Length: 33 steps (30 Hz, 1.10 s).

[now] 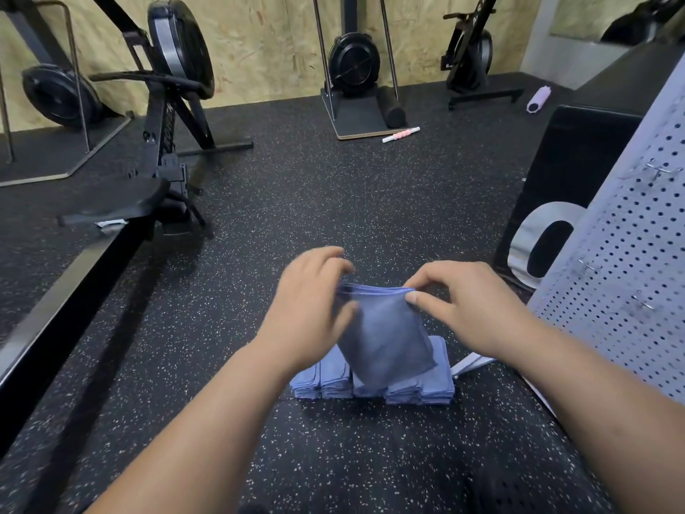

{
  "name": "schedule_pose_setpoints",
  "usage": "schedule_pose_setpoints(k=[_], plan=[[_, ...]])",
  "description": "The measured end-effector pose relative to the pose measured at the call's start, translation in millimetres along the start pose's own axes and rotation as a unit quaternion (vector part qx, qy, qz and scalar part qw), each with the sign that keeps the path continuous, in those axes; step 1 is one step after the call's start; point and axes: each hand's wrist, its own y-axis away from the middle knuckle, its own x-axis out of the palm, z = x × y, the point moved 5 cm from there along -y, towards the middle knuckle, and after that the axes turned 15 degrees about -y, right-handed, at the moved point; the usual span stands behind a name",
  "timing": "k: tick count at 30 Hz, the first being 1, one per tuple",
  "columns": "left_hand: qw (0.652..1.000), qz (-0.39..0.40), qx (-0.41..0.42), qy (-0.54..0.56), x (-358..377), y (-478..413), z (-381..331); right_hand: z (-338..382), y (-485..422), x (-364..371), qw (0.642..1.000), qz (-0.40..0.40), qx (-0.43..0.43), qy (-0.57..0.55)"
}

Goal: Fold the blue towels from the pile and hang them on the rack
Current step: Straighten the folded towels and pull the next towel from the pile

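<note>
Large white character, a 0 or an O, on the side of the black box (578, 161), pale lettering on the rowing machine's leg (165, 124), too blurred to read

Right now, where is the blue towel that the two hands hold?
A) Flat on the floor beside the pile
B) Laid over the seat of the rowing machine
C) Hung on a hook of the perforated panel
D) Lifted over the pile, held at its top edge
D: the left hand and the right hand pinch the top corners of the blue towel, which hangs over the pile.
</note>
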Motion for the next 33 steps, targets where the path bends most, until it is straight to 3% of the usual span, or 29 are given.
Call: schedule_pose_setpoints(k=[2,5,7,11,17,20,27,33], plan=[[0.991,0.037,0.044,0.124,-2.9,3.0,-17.2,8.0,2.2,9.1,0.999,0.024,-0.03,-0.029],[0.977,0.038,0.002,0.208,-0.9,1.9,-27.1,13.9,3.3,11.1,0.998,0.007,-0.042,-0.051],[0.977,0.023,-0.014,0.213,1.2,2.0,-30.3,6.3,1.7,7.4,0.996,-0.005,-0.017,-0.083],[0.976,0.008,-0.035,0.215,2.1,3.2,-37.2,-20.2,4.2,14.5,0.978,0.111,0.076,-0.157],[0.971,0.013,-0.005,0.238,-3.3,3.2,-32.9,-22.6,5.6,21.2,0.986,0.093,0.053,-0.124],[0.969,-0.027,-0.019,0.246,-9.5,2.0,-26.1,-15.3,3.7,20.4,0.992,0.084,0.032,-0.091],[0.923,-0.187,-0.174,0.288,-33.9,3.6,9.1,-36.7,7.4,16.9,0.986,0.123,0.078,0.085],[0.884,-0.205,-0.336,0.253,-19.2,8.3,58.6,-45.0,3.4,-6.4,0.992,0.08,0.088,0.029]])
